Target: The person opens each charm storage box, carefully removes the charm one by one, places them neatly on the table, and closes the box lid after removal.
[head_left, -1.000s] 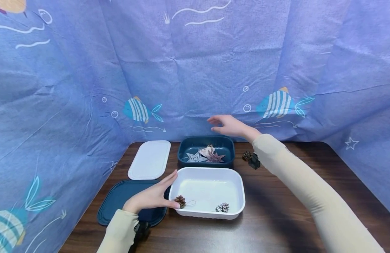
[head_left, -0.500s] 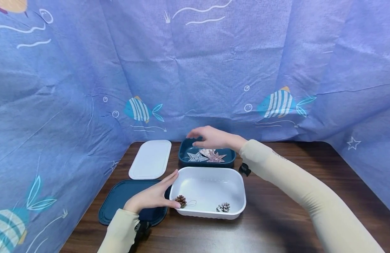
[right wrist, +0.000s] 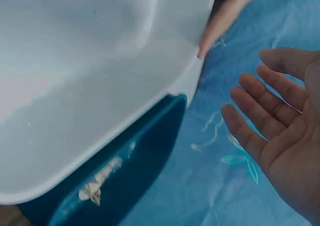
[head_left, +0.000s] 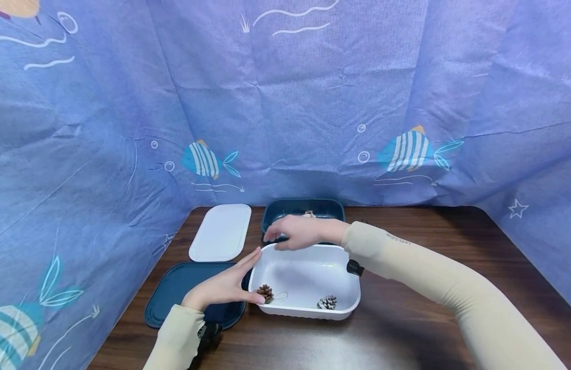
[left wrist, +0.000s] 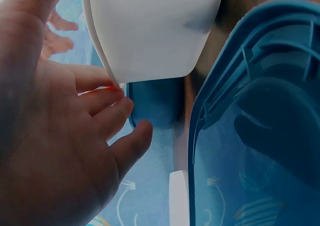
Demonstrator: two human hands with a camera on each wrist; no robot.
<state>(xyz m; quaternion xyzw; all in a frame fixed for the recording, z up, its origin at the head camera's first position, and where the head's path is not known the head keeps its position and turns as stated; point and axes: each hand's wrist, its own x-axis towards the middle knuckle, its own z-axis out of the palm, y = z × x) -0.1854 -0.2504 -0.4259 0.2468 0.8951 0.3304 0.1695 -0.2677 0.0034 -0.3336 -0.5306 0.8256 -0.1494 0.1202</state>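
Observation:
My left hand (head_left: 225,282) spans the left end of a white container (head_left: 308,272), its thumb at the near corner and its fingertips at the far one. In the left wrist view the fingers touch the rim. A brown pine cone (head_left: 265,292) with a thin loop lies inside by the thumb; a white-tipped pine cone (head_left: 327,302) lies near the front wall. My right hand (head_left: 296,231) hovers empty over the back rim, fingers relaxed and apart. It partly hides the dark teal container (head_left: 292,205) behind, where a pale ornament (right wrist: 97,183) shows in the right wrist view.
To the left, a white lid (head_left: 220,231) lies on the brown table (head_left: 424,308) behind a dark teal lid (head_left: 174,293). A patterned blue cloth (head_left: 294,103) hangs around the back and sides. A pine cone at right is mostly hidden by the sleeve (head_left: 405,257).
My right hand has come from above the far side of the teal container, first leftward, then down toward the white container's back rim. My left hand has stayed put.

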